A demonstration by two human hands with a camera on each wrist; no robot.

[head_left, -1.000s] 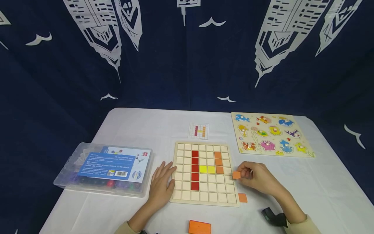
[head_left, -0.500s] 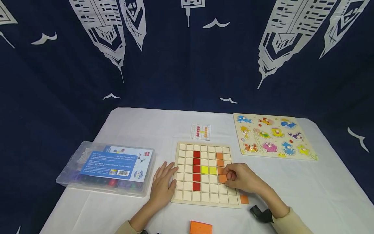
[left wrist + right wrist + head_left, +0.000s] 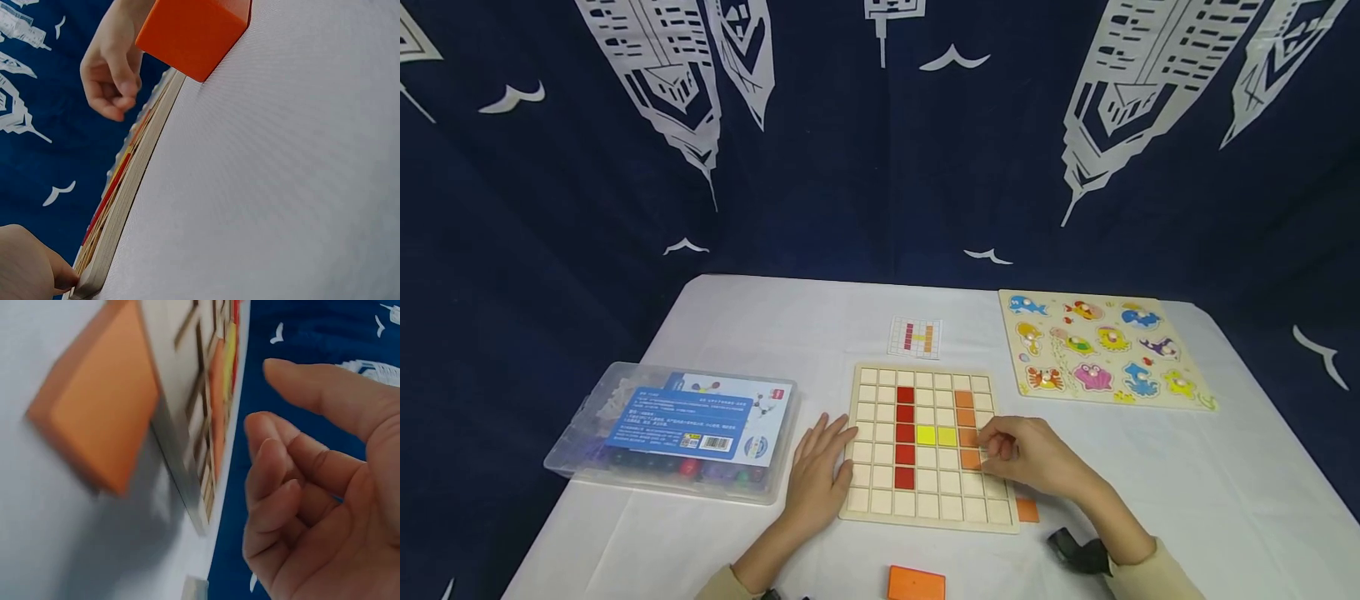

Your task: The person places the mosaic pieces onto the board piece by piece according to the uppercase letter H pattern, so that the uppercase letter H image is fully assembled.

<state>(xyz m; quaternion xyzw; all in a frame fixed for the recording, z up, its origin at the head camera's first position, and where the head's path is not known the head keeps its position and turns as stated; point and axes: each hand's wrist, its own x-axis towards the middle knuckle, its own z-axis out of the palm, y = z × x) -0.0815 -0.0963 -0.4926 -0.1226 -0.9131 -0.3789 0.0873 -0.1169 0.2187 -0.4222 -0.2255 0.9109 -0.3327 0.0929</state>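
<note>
A wooden grid board (image 3: 927, 507) lies on the table with a column of red tiles (image 3: 905, 434), two yellow tiles (image 3: 936, 436) and a column of orange tiles (image 3: 965, 408). The lowest orange tile in that column (image 3: 970, 459) lies flat in its cell. Just right of it hovers my right hand (image 3: 1033, 454), thumb and forefinger apart with nothing between them in the right wrist view. My left hand (image 3: 816, 479) has its fingers spread and touches the board's left edge. A loose orange tile (image 3: 1027, 510) leans by the board's lower right corner.
An orange block (image 3: 917, 583) stands at the front. Behind the board lies a small pattern card (image 3: 915, 338). At left is a clear plastic case (image 3: 760, 487) with a blue label; a sea-animal puzzle board (image 3: 1112, 350) lies at back right.
My right hand has carried an orange tile leftward onto the board, set it below the other orange tiles and let go of it. My left hand has stayed put.
</note>
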